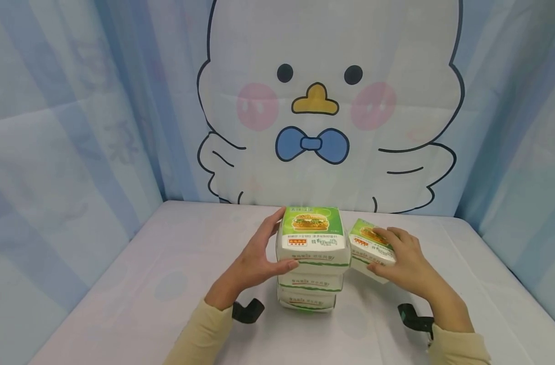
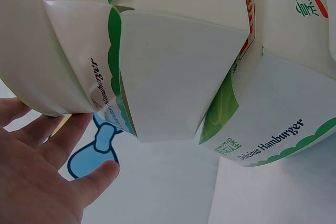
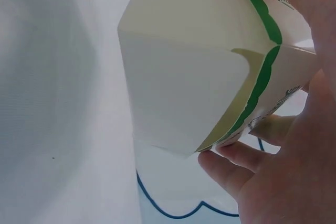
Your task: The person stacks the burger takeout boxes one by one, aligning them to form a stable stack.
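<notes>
Three hamburger boxes are stacked on the table, white with green lids and a burger picture. The top hamburger box (image 1: 311, 228) sits slightly to the right of the lower boxes (image 1: 306, 299). My left hand (image 1: 254, 258) holds that top box at its left side, thumb across the front corner and fingers toward the back. Just right of the stack, my right hand (image 1: 407, 261) grips another hamburger box (image 1: 373, 243), thumb on its near side and fingers over its top and far side. This box is tilted; whether it touches the table cannot be told.
A pale cloth covers the table (image 1: 204, 223). Behind it hangs a curtain (image 1: 313, 182) printed with a white cartoon bird, and more blue curtains close both sides. Black wrist mounts (image 1: 248, 311) show beneath both forearms.
</notes>
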### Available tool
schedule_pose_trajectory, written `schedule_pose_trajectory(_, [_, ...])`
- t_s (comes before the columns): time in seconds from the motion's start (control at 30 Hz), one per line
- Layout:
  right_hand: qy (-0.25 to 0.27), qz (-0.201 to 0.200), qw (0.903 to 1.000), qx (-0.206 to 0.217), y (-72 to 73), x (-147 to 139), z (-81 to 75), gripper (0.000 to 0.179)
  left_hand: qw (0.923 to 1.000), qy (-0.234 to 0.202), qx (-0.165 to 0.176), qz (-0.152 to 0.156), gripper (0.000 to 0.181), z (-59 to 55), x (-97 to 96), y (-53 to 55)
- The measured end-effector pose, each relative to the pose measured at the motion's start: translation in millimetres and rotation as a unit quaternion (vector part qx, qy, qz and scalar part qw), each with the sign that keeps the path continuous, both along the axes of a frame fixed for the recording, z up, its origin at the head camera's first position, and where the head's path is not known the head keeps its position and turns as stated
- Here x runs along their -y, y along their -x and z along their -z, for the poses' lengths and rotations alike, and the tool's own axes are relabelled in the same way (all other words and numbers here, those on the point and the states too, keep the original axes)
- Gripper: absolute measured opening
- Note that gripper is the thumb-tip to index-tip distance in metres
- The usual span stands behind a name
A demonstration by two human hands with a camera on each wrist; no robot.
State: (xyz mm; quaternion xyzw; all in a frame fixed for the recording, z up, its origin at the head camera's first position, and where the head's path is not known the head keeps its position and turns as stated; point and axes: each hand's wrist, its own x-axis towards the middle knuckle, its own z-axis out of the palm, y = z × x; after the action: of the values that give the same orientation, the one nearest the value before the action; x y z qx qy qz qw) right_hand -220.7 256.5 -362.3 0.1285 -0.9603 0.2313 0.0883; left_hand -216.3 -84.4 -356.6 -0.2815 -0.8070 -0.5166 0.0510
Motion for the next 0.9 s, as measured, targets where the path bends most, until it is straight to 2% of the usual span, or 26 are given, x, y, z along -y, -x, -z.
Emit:
schedule_pose_trajectory(0.47, [0.021, -0.014, 0.9993, -0.029, -6.2, -2.3, -21.0, 0.080, 0.9999, 0.007, -0.005, -0.009, 0.098, 0.3, -1.9, -0.6])
schedule_pose_trajectory(0.9, [0.049, -0.049, 0.9922, -0.104, -5.3, -6.9, -41.8, 0.074, 0.9999, 0.009, -0.009, -0.005, 0.099, -0.2, -2.3, -0.3])
